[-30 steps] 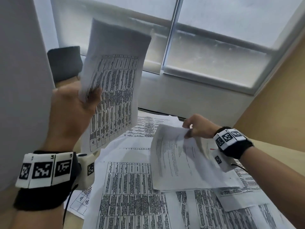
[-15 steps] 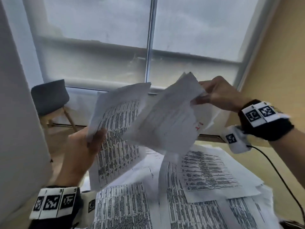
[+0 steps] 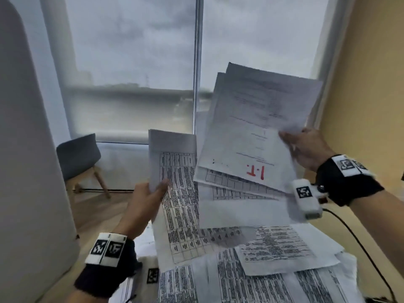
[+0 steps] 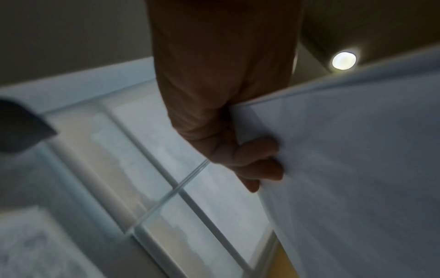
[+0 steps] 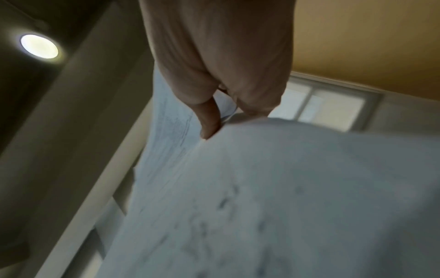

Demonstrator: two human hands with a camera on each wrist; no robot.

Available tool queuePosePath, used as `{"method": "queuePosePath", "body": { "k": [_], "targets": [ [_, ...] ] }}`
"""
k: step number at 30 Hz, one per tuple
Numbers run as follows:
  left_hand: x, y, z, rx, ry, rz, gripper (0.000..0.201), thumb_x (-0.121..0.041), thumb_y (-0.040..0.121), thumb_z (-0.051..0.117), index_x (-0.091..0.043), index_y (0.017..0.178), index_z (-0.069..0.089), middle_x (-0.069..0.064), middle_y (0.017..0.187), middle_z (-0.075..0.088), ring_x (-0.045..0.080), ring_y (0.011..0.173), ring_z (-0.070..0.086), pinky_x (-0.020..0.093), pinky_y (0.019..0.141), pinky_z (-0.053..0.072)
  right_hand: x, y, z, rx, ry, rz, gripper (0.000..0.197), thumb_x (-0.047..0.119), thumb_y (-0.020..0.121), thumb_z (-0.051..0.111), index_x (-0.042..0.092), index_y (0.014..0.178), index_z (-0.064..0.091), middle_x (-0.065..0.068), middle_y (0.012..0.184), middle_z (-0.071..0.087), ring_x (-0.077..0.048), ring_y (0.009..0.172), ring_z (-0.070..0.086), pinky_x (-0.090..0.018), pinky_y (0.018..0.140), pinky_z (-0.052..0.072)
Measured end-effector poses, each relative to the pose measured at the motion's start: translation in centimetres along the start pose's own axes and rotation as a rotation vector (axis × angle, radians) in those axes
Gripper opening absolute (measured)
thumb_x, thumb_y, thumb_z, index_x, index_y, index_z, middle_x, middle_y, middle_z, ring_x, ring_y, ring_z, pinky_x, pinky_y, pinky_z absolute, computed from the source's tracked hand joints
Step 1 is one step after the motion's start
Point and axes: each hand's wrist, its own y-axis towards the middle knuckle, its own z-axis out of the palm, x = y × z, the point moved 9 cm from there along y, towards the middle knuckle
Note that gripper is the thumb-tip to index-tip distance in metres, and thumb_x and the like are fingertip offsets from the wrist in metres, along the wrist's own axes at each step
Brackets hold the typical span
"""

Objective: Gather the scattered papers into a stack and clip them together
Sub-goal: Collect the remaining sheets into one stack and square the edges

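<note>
Frosted window panes [image 3: 135,68] with a pale central mullion filled the background, a yellow wall [image 3: 371,73] stood to the right, and a grey-seated wooden-legged chair [image 3: 78,156] sat on the floor to the left. Loose white printed sheets with dense black tables [image 3: 273,278] lay overlapped across the work surface below, none squared. The left hand [image 3: 144,206] was raised above them, thumb and curled fingers [image 4: 259,150] pinching the left edge of a white sheet printed with a black grid table [image 3: 177,193]. The right hand [image 3: 306,147] was clamped on the right edge of a small fanned bundle of white sheets, the top one marked in red [image 3: 251,132], held higher and just beside the left hand's sheet, partly overlapping it in the head view. Judged step: gathering, with the two held lots about to be merged. The next move appeared to call for laying the bundle against the left sheet, aligning the edges, then collecting the sheets on the surface. No clip was visible in any view.
</note>
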Motion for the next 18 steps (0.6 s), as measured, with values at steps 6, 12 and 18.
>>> {"method": "queuePosePath", "body": {
  "k": [6,12,18],
  "targets": [
    [1.1,-2.9,4.4,0.127,-0.159,-0.199,0.049,-0.063,0.081,0.06,-0.02,0.101,0.066,-0.005,0.099,0.074,0.009,0.093,0.067,0.026,0.077,0.051,-6.3,-4.2,-1.4,-0.07,-0.153,0.152,0.022,-0.003,0.083,0.064,-0.006,0.105,0.062,-0.019,0.104,0.067,-0.025,0.075,0.065,-0.028,0.059,0.059],
    [-0.4,-4.6,6.6,0.183,-0.209,-0.137,0.012,-0.014,0.093,0.062,-0.009,0.101,0.069,0.002,0.093,0.078,0.017,0.09,0.074,0.018,0.069,0.056,-7.9,-6.2,-2.3,-0.093,-0.244,0.167,0.014,-0.002,0.08,0.068,-0.002,0.094,0.065,-0.021,0.107,0.068,-0.033,0.089,0.067,-0.042,0.078,0.057],
    [0.0,-4.3,5.4,0.107,-0.265,-0.182,0.017,-0.018,0.096,0.057,-0.011,0.107,0.07,0.002,0.101,0.077,0.02,0.099,0.072,0.037,0.09,0.053,-6.0,-6.1,-3.8,-0.004,-0.326,0.112,0.015,0.002,0.084,0.065,0.0,0.099,0.066,-0.019,0.106,0.069,-0.02,0.074,0.068,-0.028,0.062,0.06]
  ]
}}
